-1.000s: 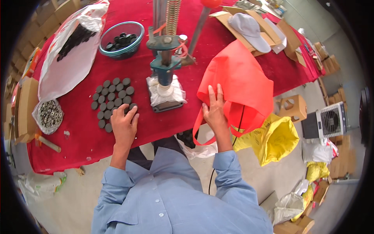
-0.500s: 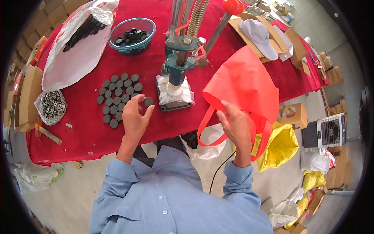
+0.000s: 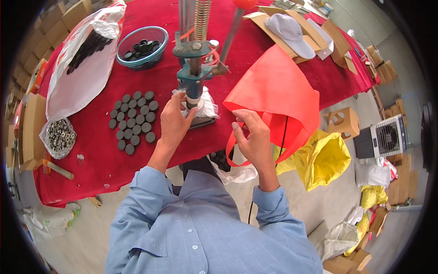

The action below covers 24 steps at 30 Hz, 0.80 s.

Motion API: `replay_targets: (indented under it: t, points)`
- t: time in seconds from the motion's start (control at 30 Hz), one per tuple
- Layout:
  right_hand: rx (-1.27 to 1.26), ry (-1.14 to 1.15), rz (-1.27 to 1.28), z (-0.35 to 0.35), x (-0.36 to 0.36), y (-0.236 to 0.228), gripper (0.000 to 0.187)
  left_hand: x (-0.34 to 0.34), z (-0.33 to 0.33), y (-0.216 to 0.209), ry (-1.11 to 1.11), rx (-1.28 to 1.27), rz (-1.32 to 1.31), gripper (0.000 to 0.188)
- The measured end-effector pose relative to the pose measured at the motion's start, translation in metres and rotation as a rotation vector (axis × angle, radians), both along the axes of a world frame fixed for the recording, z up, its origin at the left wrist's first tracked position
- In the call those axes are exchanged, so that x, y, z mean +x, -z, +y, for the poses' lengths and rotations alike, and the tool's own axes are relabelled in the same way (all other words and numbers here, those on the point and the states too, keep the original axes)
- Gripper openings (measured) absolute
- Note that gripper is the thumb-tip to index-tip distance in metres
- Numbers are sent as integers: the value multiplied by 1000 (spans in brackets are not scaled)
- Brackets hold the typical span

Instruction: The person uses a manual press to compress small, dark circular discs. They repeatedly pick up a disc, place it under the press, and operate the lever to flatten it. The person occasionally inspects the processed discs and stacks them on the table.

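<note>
My left hand (image 3: 174, 119) reaches in at the foot of a green hand press (image 3: 194, 75), thumb and fingers closed around a dark round cap at the white-wrapped base (image 3: 206, 104). The cap is mostly hidden by the fingers and the press ram. To the right, my right hand (image 3: 253, 139) is raised before the red cloth bag (image 3: 278, 86), fingers curled toward the thumb; whatever they hold, if anything, is hidden. Left of the press, several dark grey round caps (image 3: 131, 123) lie grouped on the red tablecloth (image 3: 93, 141).
A teal basket (image 3: 165, 50) of black parts stands behind the caps. At left are a white sack (image 3: 82, 89) with black pieces and a bag of metal parts (image 3: 60, 135). A grey cap (image 3: 292, 34) lies on cardboard; a yellow sack (image 3: 326, 166) sits below the table edge.
My left hand has carried the dark cap rightward from beside the grouped caps to the press base. My right hand has moved left toward the press, its fingers more curled. The view has shifted slightly.
</note>
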State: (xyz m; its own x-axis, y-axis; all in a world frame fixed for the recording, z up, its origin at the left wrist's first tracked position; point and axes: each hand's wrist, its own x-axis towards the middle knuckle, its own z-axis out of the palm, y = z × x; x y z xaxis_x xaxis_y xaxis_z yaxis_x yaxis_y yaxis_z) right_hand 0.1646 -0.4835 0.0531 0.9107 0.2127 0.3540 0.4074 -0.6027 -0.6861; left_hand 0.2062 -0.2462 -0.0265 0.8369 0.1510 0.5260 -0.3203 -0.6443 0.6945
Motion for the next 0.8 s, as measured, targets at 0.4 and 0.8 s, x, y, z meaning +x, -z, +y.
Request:
replay_targets:
  t: [0.4,0.8]
  points:
    - [494,769,55,-206,-3,-7,30,-44,-59,-56,223,-239,95,22]
    - [1030,373,824,-235,28,86,58,162,-148,-10,261,-10,816,50]
